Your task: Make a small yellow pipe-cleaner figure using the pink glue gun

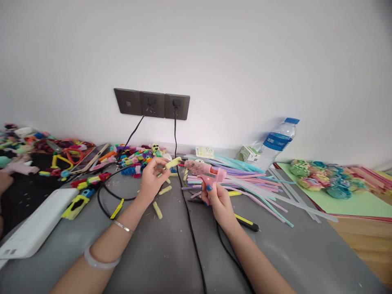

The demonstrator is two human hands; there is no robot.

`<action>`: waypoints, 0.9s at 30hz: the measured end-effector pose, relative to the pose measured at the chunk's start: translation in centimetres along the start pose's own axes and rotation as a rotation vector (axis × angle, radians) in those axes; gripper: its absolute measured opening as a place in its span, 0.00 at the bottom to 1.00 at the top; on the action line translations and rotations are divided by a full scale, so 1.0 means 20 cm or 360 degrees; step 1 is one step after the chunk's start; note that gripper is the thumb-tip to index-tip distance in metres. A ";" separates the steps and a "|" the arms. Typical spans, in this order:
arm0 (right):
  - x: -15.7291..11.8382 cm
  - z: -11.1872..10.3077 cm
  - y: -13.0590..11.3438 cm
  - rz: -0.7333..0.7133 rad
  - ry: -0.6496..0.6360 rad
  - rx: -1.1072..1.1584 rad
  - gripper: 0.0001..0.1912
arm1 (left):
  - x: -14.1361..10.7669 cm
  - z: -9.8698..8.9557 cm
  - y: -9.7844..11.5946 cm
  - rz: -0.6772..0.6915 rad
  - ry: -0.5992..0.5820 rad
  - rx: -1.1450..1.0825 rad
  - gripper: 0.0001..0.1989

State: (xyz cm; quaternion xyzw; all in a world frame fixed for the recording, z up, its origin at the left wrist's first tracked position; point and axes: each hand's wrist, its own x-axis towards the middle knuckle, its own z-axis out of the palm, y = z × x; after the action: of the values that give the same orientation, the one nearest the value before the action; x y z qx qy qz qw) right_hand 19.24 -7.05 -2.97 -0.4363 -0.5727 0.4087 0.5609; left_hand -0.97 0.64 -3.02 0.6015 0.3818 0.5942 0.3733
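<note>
My right hand [221, 205] is wrapped round the handle of a pink hot glue gun [211, 173], whose small light glows orange. Its nozzle points left, at a pale yellow fuzzy pipe-cleaner piece [173, 163] pinched in the fingers of my left hand [154, 179]. Nozzle and piece are very close; whether they touch I cannot tell. Similar yellow pieces [157, 210] lie on the grey table below my left hand. Behind the glue gun spreads a bundle of pastel pipe cleaners [241, 179], with clear glue sticks [306, 202] at its right.
Black cords [187, 216] run across the table from wall sockets [152, 104]. A white power strip [38, 224], scissors [63, 159] and colourful fuzzy pieces lie left. A leaning water bottle [277, 143], a utility knife [246, 222] and paper flowers [327, 177] are right. Another person's hand [5, 181] shows far left.
</note>
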 end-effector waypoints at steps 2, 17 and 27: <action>0.00 0.00 0.00 -0.0012 0.0003 0.0016 0.23 | 0.00 0.00 0.00 0.0002 0.0001 -0.0005 0.07; 0.04 -0.09 -0.05 0.0087 0.0258 0.0288 0.25 | 0.04 -0.03 -0.04 0.0034 -0.0031 -0.0017 0.06; -0.21 -0.55 -0.38 0.0332 0.0773 0.0775 0.13 | 0.04 -0.02 -0.04 0.0025 -0.0074 0.0056 0.07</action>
State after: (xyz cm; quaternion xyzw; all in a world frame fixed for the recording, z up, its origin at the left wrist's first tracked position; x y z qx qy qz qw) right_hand 29.93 -13.54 3.43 -0.4303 -0.2608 0.4727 0.7234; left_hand -1.46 1.83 -3.43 0.6247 0.3787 0.5760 0.3668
